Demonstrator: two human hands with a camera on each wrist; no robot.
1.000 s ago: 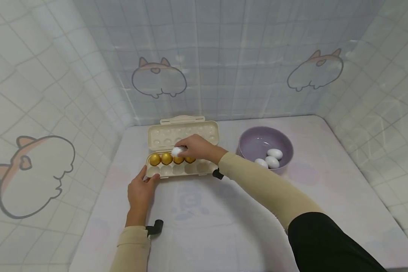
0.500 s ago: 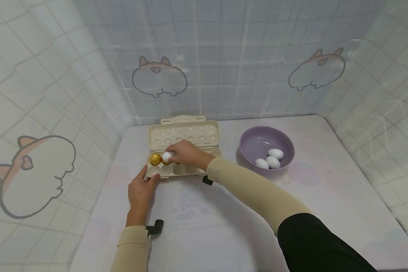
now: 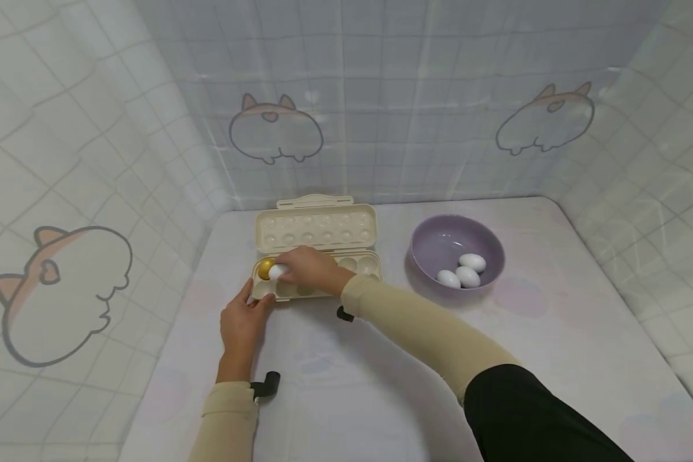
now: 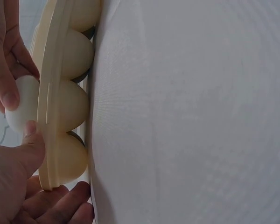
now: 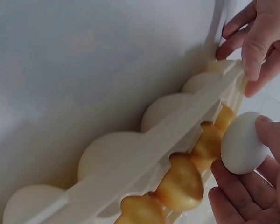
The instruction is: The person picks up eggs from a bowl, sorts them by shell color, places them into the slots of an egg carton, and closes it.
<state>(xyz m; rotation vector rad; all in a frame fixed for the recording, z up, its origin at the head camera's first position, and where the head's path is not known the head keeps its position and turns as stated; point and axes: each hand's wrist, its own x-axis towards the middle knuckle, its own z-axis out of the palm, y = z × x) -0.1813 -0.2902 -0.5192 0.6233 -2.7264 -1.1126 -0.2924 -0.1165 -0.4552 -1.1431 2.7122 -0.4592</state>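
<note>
A cream egg carton (image 3: 367, 264) lies open on the table, its lid (image 3: 317, 230) folded back. My left hand (image 3: 242, 324) grips its left end, the thumb (image 4: 32, 137) on the rim and the fingers underneath. Between thumb and fingertips, my right hand (image 3: 308, 265) pinches a white egg (image 5: 244, 142) low over the carton's left part. Several golden eggs (image 5: 182, 182) sit in the back row. In the head view the leftmost golden egg (image 3: 265, 269) shows beside the white egg, while my right hand hides others.
A purple bowl (image 3: 430, 247) stands to the right of the carton, with three white eggs (image 3: 468, 276) inside. The table (image 3: 381, 385) wears a pale cloth. A tiled-pattern curtain (image 3: 381, 128) rises behind and at both sides.
My right hand has carried the white egg leftward along the carton and a little lower, towards the front row. The left hand keeps its grip at the end.
</note>
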